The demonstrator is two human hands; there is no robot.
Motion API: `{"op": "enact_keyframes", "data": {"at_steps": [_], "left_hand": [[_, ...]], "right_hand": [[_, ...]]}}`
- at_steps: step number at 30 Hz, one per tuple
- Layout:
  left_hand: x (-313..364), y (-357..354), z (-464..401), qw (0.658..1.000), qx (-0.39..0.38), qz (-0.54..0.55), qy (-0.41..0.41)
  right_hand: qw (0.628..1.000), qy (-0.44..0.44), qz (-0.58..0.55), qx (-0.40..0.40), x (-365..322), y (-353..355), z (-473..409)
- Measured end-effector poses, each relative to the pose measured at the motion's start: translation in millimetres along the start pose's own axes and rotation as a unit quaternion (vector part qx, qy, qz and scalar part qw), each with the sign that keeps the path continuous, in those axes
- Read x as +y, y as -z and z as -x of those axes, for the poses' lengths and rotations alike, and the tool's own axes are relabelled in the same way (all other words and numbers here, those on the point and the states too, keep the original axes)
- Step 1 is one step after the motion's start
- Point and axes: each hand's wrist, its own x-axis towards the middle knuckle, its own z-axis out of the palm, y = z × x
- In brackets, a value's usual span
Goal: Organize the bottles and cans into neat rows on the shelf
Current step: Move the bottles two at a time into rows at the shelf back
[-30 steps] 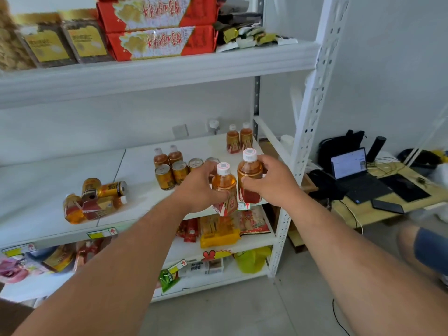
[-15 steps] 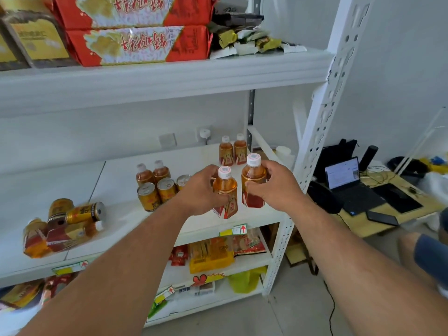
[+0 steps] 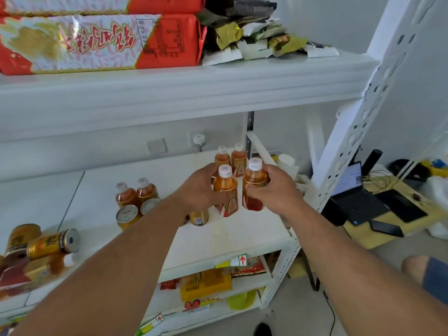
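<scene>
Hands: we hold 1 bottle in each; our left hand (image 3: 198,187) wraps the left bottle (image 3: 225,190), our right hand (image 3: 274,187) wraps the right bottle (image 3: 253,185), both gripped at mid-body so they stay upright.
Placement: both bottles are side by side over the right part of the middle shelf (image 3: 230,238), just in front of the back pair of bottles (image 3: 230,158); we judge this starts a second row behind which the first already stands.
Contact: we cannot tell whether their bases touch the shelf yet.
Sorted: 2 bottles (image 3: 135,192) with upright cans (image 3: 127,215) in front, left of our arm.
Unsorted: toppled cans (image 3: 52,243) at the far left.
</scene>
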Motion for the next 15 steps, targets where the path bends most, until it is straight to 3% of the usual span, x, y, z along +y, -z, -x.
{"op": "enact_keyframes", "data": {"at_steps": [15], "left_hand": [[-46.3,-25.0,-97.1,0.999,-0.006,-0.026,0.039]], "right_hand": [[0.999,-0.027,0.000,-0.024,29.2,-32.4,-96.0]]}}
